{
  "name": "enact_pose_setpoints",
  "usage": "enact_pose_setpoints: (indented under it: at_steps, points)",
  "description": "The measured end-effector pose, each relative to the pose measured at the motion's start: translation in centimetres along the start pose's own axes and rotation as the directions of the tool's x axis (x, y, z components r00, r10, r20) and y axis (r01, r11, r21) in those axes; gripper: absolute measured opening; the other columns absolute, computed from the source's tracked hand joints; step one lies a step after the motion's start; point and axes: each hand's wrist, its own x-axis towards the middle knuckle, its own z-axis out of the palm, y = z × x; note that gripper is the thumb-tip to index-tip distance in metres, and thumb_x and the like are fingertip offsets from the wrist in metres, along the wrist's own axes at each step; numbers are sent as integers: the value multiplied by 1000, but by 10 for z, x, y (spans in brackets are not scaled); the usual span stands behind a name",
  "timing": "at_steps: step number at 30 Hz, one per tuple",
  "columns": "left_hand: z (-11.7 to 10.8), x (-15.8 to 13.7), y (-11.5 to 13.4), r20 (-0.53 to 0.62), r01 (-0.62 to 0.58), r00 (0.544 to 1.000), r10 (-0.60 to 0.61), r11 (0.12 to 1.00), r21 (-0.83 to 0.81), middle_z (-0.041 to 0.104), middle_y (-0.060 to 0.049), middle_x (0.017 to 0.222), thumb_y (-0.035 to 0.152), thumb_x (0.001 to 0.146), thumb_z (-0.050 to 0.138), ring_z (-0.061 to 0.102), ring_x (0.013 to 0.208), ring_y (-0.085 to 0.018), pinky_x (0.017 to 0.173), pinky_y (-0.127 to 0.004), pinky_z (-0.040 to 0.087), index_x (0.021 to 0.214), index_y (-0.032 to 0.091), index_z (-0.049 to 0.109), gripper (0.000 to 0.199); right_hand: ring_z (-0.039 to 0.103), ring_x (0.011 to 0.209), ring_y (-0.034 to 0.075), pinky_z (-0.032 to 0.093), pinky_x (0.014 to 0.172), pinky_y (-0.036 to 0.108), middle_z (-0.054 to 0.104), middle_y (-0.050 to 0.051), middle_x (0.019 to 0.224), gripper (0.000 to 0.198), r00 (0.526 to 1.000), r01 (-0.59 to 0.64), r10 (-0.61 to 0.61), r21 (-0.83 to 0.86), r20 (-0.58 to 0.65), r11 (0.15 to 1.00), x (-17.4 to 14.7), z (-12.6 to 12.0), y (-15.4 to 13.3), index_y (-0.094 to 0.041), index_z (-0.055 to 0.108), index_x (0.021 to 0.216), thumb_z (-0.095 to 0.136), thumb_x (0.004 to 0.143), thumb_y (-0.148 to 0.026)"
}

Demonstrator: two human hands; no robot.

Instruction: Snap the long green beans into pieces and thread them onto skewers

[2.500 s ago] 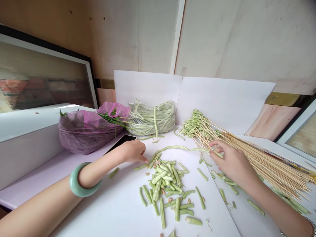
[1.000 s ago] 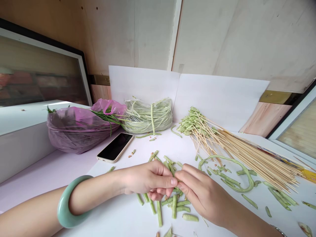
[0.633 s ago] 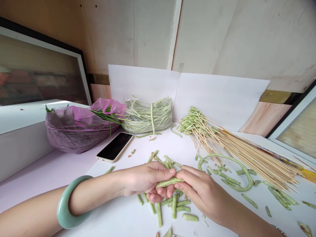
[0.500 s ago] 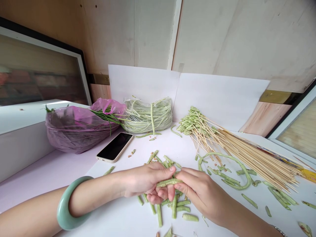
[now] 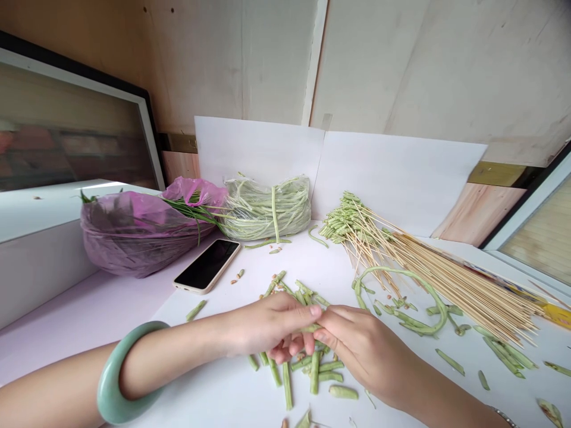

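My left hand [image 5: 272, 324] and my right hand [image 5: 363, 342] meet above a pile of cut green bean pieces [image 5: 314, 373]. Between their fingertips is a long green bean [image 5: 311, 327], mostly hidden by the fingers. The left thumb presses along its top, with the other fingers curled underneath. My right thumb and fingers pinch it from the other side. Behind the right hand a long bean loop [image 5: 413, 272] curves over the table; whether it joins the held part is hidden.
Bamboo skewers [image 5: 464, 282], some threaded with bean pieces [image 5: 345, 220], lie at the right. A phone [image 5: 207, 266], a purple bag [image 5: 134, 238] of greens and a clear bag [image 5: 250, 208] of long beans sit at the back left. Bean scraps [image 5: 450, 361] are scattered at the right.
The left fingers have closed further over the bean, so less of it shows. The bean loop behind my right hand has shifted slightly left and up.
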Motion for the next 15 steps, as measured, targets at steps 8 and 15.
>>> enact_pose_setpoints:
  at_steps: [8, 15]
  points:
    - [-7, -1, -3, 192, -165, 974, 123, 962, 217, 38, 7, 47, 64, 83, 48, 33, 42, -6, 42, -20, 27, 63, 17, 47, 51, 50, 55, 14, 40, 52, 24, 53, 1, 63, 38, 990, 104, -100, -34, 96, 994, 1, -9, -10, -17, 53, 69, 31, 100, -20]
    - [-9, -8, 8, 573, -268, 815, 91, 935, 232, 47, -1, 58, 71, 81, 41, 44, 56, -13, 57, -28, 37, 62, 19, 49, 56, 53, 57, 13, 41, 58, 25, 57, 0, 63, 55, 936, 248, -253, 51, 244, 967, -5, -19, -30, -19, 58, 68, 21, 104, -36]
